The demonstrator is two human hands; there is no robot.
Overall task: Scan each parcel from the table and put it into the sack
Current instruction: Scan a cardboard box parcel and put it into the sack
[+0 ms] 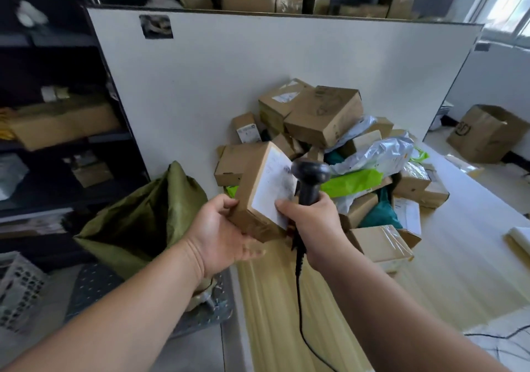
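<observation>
1. The left hand [220, 228] is hovering over the near left corner of the table [430, 271], its fingers curling round the lower end of a brown cardboard box [252, 176] and gripping it, thumb lying on the box's upper edge
2. The box is hanging tilted above the table's left edge, with its white label [275, 188] facing right
3. The right hand [309, 228] is wrapping tightly around the handle of a black scanner [309, 176] above the table's near left part, and the scanner's head is sitting right beside the label; a black cable [299, 300] is trailing from the handle over the table's near left part
4. An olive green sack [143, 216] is slumping on the floor just left of the table
5. A pile of parcels [329, 130], cardboard boxes and plastic mailers, is lying on the table's far left part, beyond the held box
6. A white board [229, 70] is standing upright behind the table's far side, and dark shelves [57, 113] are standing further left of the table
</observation>
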